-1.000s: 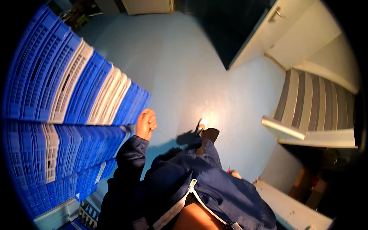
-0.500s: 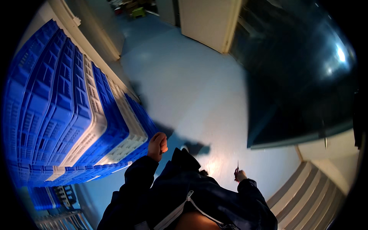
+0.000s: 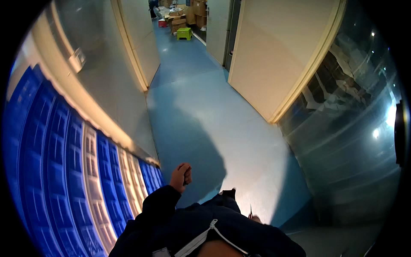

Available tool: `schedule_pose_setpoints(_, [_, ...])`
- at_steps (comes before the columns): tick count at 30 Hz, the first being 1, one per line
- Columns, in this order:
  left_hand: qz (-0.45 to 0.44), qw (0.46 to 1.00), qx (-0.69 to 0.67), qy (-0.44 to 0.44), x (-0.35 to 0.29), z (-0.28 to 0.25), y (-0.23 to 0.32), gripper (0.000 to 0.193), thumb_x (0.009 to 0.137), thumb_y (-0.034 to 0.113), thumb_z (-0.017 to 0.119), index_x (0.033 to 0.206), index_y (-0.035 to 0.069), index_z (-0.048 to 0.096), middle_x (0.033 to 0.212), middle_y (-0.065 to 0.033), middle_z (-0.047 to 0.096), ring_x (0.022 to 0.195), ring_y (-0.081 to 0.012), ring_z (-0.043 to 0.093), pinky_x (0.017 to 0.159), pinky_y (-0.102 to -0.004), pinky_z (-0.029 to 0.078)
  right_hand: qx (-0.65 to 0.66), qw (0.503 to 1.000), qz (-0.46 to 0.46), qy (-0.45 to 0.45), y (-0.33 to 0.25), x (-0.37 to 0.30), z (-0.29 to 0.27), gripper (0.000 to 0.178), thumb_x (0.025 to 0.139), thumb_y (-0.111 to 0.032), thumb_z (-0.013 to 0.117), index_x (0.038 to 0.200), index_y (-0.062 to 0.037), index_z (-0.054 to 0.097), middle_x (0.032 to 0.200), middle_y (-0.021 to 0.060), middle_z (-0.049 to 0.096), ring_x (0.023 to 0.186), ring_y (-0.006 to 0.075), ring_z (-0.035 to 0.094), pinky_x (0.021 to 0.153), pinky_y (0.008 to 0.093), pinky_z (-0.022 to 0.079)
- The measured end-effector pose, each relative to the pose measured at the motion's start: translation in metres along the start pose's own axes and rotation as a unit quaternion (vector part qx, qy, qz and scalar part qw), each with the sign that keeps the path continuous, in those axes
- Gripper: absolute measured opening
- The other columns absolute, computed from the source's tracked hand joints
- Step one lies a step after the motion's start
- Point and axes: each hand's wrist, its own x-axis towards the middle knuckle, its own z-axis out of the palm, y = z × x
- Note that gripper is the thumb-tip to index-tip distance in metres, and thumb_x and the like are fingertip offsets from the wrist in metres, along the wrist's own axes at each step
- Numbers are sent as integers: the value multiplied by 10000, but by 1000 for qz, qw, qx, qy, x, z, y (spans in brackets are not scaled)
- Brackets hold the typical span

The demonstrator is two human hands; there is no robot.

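My left hand (image 3: 180,176) is closed in a fist above the blue floor, to the right of the stacked crates. A small dark bit shows under its curled fingers, too little to name. Low in the picture, my right hand (image 3: 256,219) is mostly hidden behind the dark jacket (image 3: 201,220). It grips what look like scissors (image 3: 251,211), their thin pointed blade sticking up and away from me. The reddish handle shows only in part.
Blue and white plastic crates (image 3: 55,145) stand stacked along the left. A pale door (image 3: 141,38) is on the left ahead, another pale door panel (image 3: 282,55) on the right. Clear plastic sheeting (image 3: 342,141) hangs at right. Farther off are a green stool (image 3: 184,33) and cardboard boxes (image 3: 199,8).
I have moved forward along the floor: the crates slid back and the doors, stool and boxes came into fuller view. My right hand dropped lower, partly behind the jacket. The left stays closed.
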Motion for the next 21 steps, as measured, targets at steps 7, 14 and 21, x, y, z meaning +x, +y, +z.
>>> schedule_pose_setpoints(7, [28,999,-28,27,218,24,94,228,883,227,468,695,114,405,566,11,311,450,-101,267,434,-294,261,-26,997,66,-15,-106,162,-99,330,797,-359,494,831,-40,571,693,162,600,642,297,606,551,395,475])
schedule_pose_setpoints(14, [35,986,-79,145,361,13,208,208,834,178,503,659,121,407,505,23,301,392,-91,277,364,-245,231,-210,975,-62,45,-245,376,-237,394,833,-398,407,818,-44,578,728,187,596,669,337,599,576,429,476])
schedule_pose_setpoints(21, [93,935,-144,310,483,-91,306,140,813,185,499,707,125,430,523,29,315,407,-89,295,387,-246,271,-24,973,-153,171,-657,563,-336,395,809,-385,518,942,-14,543,717,172,612,607,286,614,550,395,491])
